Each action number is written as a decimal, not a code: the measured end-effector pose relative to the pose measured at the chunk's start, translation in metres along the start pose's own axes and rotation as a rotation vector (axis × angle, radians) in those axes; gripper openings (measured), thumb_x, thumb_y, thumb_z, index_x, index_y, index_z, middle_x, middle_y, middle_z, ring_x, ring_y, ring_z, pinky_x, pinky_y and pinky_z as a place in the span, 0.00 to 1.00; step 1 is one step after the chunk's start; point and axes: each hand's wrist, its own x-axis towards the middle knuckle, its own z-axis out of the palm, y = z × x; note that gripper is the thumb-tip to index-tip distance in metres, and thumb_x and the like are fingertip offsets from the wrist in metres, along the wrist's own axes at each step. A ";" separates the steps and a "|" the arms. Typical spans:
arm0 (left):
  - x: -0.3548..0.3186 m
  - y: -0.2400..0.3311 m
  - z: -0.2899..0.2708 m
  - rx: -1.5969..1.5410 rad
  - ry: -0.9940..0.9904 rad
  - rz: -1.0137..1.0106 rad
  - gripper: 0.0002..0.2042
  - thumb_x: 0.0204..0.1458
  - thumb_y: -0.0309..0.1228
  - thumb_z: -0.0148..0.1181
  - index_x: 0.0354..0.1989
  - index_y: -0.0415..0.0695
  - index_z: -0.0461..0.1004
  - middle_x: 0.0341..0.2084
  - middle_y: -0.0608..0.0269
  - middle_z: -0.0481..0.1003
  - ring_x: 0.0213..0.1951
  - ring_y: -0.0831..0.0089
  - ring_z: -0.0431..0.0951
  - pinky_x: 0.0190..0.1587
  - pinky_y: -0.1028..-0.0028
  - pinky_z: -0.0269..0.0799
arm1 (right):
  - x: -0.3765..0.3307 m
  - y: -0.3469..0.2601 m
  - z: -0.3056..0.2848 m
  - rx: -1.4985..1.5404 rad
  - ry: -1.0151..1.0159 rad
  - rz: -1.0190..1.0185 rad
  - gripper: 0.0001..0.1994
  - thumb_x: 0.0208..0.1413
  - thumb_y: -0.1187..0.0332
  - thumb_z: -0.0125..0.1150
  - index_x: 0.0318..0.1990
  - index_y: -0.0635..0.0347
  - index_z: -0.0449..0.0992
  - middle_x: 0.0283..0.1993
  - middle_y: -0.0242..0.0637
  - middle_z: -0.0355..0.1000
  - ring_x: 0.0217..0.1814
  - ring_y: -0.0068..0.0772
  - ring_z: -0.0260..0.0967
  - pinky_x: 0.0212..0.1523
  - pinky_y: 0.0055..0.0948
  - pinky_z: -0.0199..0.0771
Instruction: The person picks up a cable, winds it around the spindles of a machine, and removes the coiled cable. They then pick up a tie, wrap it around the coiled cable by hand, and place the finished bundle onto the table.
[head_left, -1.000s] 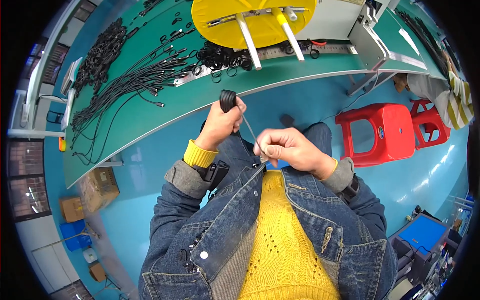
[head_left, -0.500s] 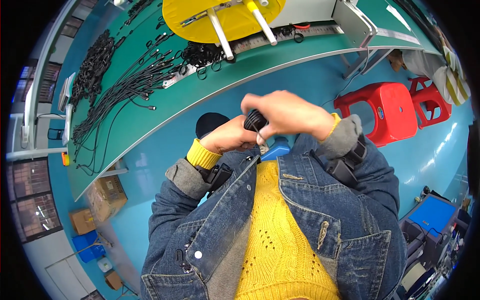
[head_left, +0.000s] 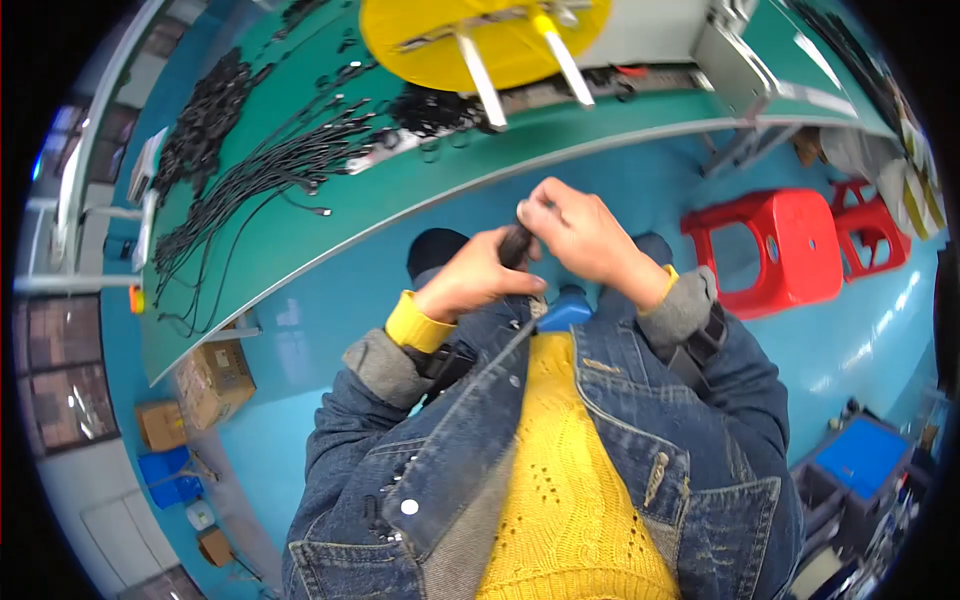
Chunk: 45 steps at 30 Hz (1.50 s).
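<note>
Both hands pinch a small coiled black cable bundle (head_left: 516,243) below the green worktop (head_left: 330,215): left hand (head_left: 470,285) steadies, right hand (head_left: 585,238) clamps the top.

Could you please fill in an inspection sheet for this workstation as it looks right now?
Surface: green bench, curved by the lens.
Job's things: small black coiled cable, held between both hands above the lap.
Clutter: yellow reel with white bars at the bench's far edge.
Hands: left hand and right hand both closed on the coil.
Cables: loose black cables spread and heaped over the bench.
Surroundings: two red stools at right; cardboard boxes on the blue floor at left.
</note>
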 end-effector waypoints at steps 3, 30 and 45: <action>0.009 -0.010 0.018 0.005 0.059 0.357 0.13 0.40 0.27 0.63 0.35 0.39 0.70 0.23 0.68 0.70 0.28 0.73 0.72 0.31 0.75 0.67 | 0.003 -0.016 0.016 -0.371 0.026 -0.282 0.13 0.51 0.60 0.53 0.28 0.63 0.67 0.17 0.47 0.68 0.17 0.48 0.67 0.19 0.40 0.67; -0.046 -0.043 -0.296 1.291 1.054 -0.460 0.27 0.47 0.50 0.54 0.45 0.36 0.70 0.38 0.47 0.74 0.44 0.52 0.73 0.46 0.62 0.67 | -0.005 0.074 0.032 0.001 -0.456 0.436 0.13 0.53 0.62 0.54 0.30 0.65 0.71 0.19 0.33 0.68 0.20 0.21 0.65 0.21 0.23 0.64; -0.071 -0.008 -0.338 0.181 1.214 0.299 0.10 0.55 0.34 0.49 0.37 0.41 0.73 0.18 0.64 0.71 0.18 0.75 0.68 0.22 0.74 0.64 | -0.022 0.080 0.026 0.029 -0.376 0.353 0.11 0.50 0.65 0.55 0.30 0.67 0.72 0.20 0.34 0.69 0.21 0.22 0.66 0.23 0.24 0.66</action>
